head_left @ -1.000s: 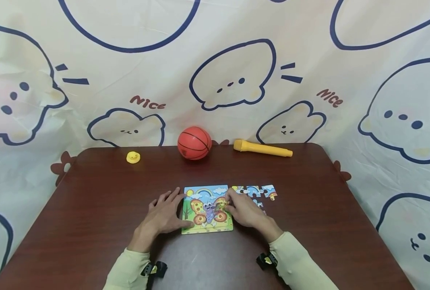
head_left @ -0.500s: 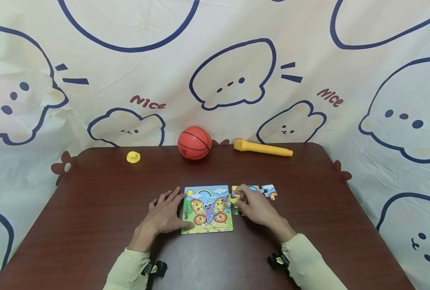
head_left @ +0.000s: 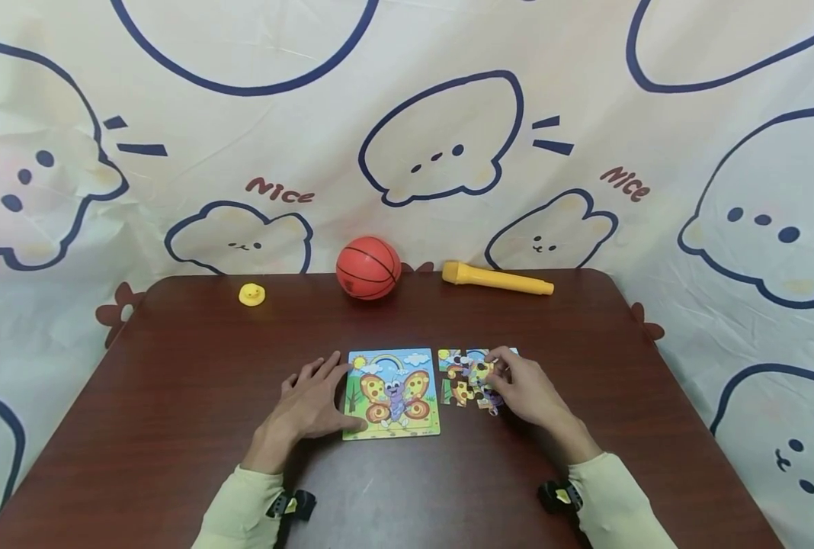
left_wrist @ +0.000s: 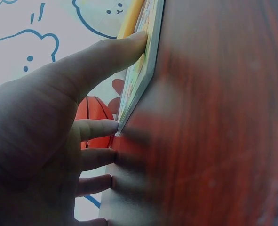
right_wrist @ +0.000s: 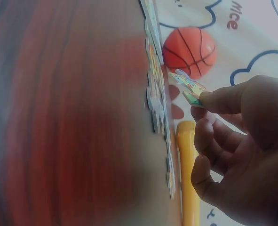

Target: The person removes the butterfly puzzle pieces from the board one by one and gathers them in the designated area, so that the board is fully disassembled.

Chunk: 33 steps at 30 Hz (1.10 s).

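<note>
My left hand (head_left: 311, 404) rests at the left side of a square butterfly puzzle board (head_left: 391, 427). Its thumb lies on top of the lower left corner, and its fairly straight fingers (left_wrist: 99, 129) reach along the left edge. To the right of the board, my right hand (head_left: 533, 387) pinches a jigsaw piece (right_wrist: 190, 88) between thumb and fingertips. That piece is raised off the table in the right wrist view. Several loose jigsaw pieces (head_left: 450, 358) lie just right of the board, some partly hidden under the right hand.
Along the back edge of the brown table (head_left: 174, 427) are a yellow rubber duck (head_left: 252, 295), a small red basketball (head_left: 369, 268) and a yellow toy microphone (head_left: 498, 279). A white cloth (head_left: 421, 46) with cartoon outlines hangs behind.
My right hand has moved rightward from the board's right side to above the loose pieces, carrying a jigsaw piece off the board. The left hand and the board have stayed put.
</note>
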Each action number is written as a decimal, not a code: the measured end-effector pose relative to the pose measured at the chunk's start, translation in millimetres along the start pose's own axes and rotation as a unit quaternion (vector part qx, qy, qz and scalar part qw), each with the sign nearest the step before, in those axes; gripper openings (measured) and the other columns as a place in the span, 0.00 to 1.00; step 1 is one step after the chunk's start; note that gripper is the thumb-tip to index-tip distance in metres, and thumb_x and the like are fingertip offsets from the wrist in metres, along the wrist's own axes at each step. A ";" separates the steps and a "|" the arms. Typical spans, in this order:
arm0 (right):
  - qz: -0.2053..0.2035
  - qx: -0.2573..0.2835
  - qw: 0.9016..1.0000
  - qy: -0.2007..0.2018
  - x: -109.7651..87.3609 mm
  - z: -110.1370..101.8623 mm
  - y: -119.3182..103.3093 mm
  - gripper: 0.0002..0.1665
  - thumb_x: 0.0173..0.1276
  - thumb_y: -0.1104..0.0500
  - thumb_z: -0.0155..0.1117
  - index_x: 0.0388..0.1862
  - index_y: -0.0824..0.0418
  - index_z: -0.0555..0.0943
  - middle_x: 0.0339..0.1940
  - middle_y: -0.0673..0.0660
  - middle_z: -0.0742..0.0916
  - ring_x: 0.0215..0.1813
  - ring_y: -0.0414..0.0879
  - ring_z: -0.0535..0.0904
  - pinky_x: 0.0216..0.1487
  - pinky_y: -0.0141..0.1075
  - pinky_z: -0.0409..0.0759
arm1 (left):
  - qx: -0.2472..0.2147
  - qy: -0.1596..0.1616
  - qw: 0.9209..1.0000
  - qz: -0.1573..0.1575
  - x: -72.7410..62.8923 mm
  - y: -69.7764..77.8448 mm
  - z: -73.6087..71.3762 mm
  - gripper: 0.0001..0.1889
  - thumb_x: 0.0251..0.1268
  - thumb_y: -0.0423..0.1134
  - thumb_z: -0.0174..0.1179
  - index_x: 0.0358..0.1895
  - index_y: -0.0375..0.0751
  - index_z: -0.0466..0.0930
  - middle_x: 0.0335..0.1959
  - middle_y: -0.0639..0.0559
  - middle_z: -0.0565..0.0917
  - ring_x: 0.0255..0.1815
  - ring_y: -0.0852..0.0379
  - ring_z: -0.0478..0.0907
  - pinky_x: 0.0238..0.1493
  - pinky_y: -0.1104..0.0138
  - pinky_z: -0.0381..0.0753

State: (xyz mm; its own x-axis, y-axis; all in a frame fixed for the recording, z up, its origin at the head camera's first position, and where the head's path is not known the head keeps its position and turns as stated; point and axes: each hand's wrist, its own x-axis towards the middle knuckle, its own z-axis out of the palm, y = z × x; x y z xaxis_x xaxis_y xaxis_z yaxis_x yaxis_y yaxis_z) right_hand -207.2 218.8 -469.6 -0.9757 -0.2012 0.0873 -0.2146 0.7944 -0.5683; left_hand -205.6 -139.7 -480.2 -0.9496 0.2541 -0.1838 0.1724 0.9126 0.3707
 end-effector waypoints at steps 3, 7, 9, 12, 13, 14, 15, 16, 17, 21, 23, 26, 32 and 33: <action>0.000 -0.007 1.000 0.013 -3.4 -3.2 5.9 0.13 0.67 0.59 0.64 0.50 0.56 0.77 0.29 0.47 0.81 0.27 0.38 0.72 0.31 0.31 0.70 | -0.002 -0.001 1.000 -0.002 0.0 -0.2 1.2 0.56 0.34 0.71 0.70 0.73 0.52 0.62 0.78 0.44 0.55 0.75 0.36 0.52 0.65 0.30 0.53; 0.004 -0.013 1.000 0.026 -6.9 -6.5 12.1 0.13 0.66 0.60 0.65 0.49 0.56 0.78 0.29 0.47 0.81 0.27 0.38 0.72 0.30 0.31 0.70 | -0.002 -0.003 1.000 -0.003 0.0 -0.3 1.5 0.56 0.34 0.71 0.70 0.73 0.52 0.62 0.78 0.44 0.55 0.75 0.36 0.52 0.66 0.30 0.53; 0.008 -0.014 0.999 0.028 -8.8 -8.4 15.6 0.12 0.66 0.60 0.65 0.48 0.55 0.77 0.29 0.47 0.81 0.27 0.38 0.72 0.31 0.32 0.70 | -0.001 -0.003 1.000 -0.002 0.1 -0.1 1.5 0.56 0.34 0.71 0.70 0.73 0.52 0.62 0.78 0.44 0.55 0.75 0.36 0.52 0.65 0.30 0.53; 0.022 -0.017 0.999 0.026 -12.2 -12.4 21.1 0.12 0.67 0.60 0.63 0.49 0.55 0.78 0.29 0.48 0.81 0.28 0.39 0.72 0.32 0.33 0.71 | 0.000 -0.003 1.000 -0.003 0.9 0.3 1.1 0.56 0.34 0.71 0.71 0.73 0.52 0.62 0.78 0.44 0.55 0.75 0.36 0.52 0.65 0.30 0.53; 0.028 -0.015 0.999 0.024 -13.4 -13.9 23.2 0.12 0.67 0.60 0.63 0.49 0.55 0.77 0.29 0.48 0.81 0.28 0.40 0.72 0.32 0.33 0.71 | 0.000 -0.003 1.000 -0.003 1.2 0.3 1.1 0.56 0.34 0.71 0.70 0.73 0.52 0.62 0.78 0.44 0.55 0.75 0.36 0.52 0.65 0.30 0.53; 0.033 -0.015 0.999 0.022 -14.6 -15.6 25.1 0.12 0.68 0.59 0.63 0.49 0.55 0.78 0.29 0.48 0.81 0.28 0.40 0.72 0.32 0.33 0.71 | 0.001 -0.004 1.000 -0.003 1.2 0.4 1.1 0.57 0.34 0.71 0.70 0.73 0.53 0.62 0.78 0.44 0.54 0.75 0.36 0.52 0.65 0.30 0.53; 0.038 -0.015 0.999 0.020 -15.8 -17.4 26.9 0.12 0.68 0.59 0.62 0.50 0.55 0.78 0.29 0.48 0.80 0.28 0.41 0.72 0.32 0.34 0.71 | 0.001 -0.005 1.000 -0.004 1.2 0.4 1.0 0.56 0.34 0.71 0.70 0.73 0.53 0.62 0.79 0.45 0.54 0.75 0.36 0.52 0.65 0.30 0.53; 0.042 -0.014 0.999 0.016 -16.9 -19.1 28.8 0.12 0.69 0.59 0.61 0.51 0.55 0.78 0.30 0.49 0.80 0.29 0.41 0.72 0.32 0.34 0.71 | 0.001 -0.006 1.000 -0.005 1.1 0.3 1.0 0.57 0.34 0.71 0.70 0.73 0.53 0.62 0.79 0.45 0.54 0.75 0.36 0.52 0.65 0.30 0.53; 0.047 -0.013 0.999 0.014 -17.8 -20.7 30.7 0.13 0.69 0.59 0.61 0.51 0.56 0.78 0.30 0.49 0.80 0.29 0.42 0.72 0.32 0.34 0.70 | 0.001 -0.006 1.000 -0.004 1.1 0.1 1.0 0.57 0.34 0.71 0.70 0.73 0.52 0.62 0.78 0.44 0.55 0.75 0.36 0.52 0.65 0.29 0.53; 0.063 -0.021 0.998 0.009 -21.0 -26.3 36.2 0.13 0.70 0.60 0.59 0.52 0.57 0.79 0.30 0.50 0.80 0.29 0.43 0.71 0.31 0.34 0.69 | -0.001 -0.006 1.000 -0.005 0.5 -0.5 0.5 0.57 0.34 0.71 0.70 0.73 0.52 0.62 0.79 0.44 0.54 0.75 0.36 0.52 0.65 0.29 0.52; 0.070 -0.027 0.997 0.007 -22.0 -27.9 37.9 0.13 0.69 0.61 0.58 0.52 0.57 0.79 0.30 0.51 0.81 0.28 0.42 0.71 0.30 0.34 0.68 | 0.001 -0.007 1.000 -0.003 0.5 -1.0 0.1 0.57 0.34 0.72 0.69 0.73 0.52 0.62 0.78 0.44 0.54 0.75 0.36 0.52 0.65 0.29 0.52; 0.078 -0.037 0.996 -0.003 -23.0 -28.5 40.3 0.14 0.69 0.62 0.58 0.52 0.57 0.81 0.28 0.50 0.81 0.26 0.42 0.69 0.28 0.34 0.66 | 0.003 -0.007 1.000 -0.006 0.8 -1.4 -0.1 0.57 0.34 0.72 0.69 0.73 0.53 0.61 0.79 0.44 0.54 0.75 0.36 0.52 0.65 0.29 0.52; 0.092 -0.049 0.994 -0.018 -25.0 -27.3 43.4 0.14 0.69 0.60 0.57 0.52 0.55 0.81 0.25 0.50 0.79 0.22 0.42 0.65 0.24 0.34 0.62 | 0.005 -0.006 1.000 -0.005 1.8 -1.1 -0.4 0.57 0.34 0.72 0.69 0.73 0.53 0.61 0.79 0.45 0.54 0.75 0.36 0.52 0.65 0.29 0.52; 0.093 -0.050 0.994 -0.018 -25.3 -27.3 43.6 0.14 0.69 0.60 0.57 0.52 0.55 0.81 0.26 0.50 0.79 0.23 0.42 0.66 0.25 0.34 0.62 | 0.004 -0.006 1.000 -0.005 2.0 -0.8 -0.6 0.57 0.34 0.72 0.69 0.73 0.53 0.61 0.79 0.45 0.54 0.75 0.36 0.52 0.65 0.29 0.52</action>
State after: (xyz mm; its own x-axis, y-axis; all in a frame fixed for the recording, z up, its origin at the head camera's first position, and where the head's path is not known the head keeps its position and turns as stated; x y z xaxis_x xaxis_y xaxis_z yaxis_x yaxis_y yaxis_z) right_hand -193.1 274.1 -474.2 -0.9971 -0.0637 -0.0420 -0.0353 0.8728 -0.4867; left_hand -207.7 -140.1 -480.3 -0.9481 0.2484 -0.1987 0.1647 0.9178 0.3614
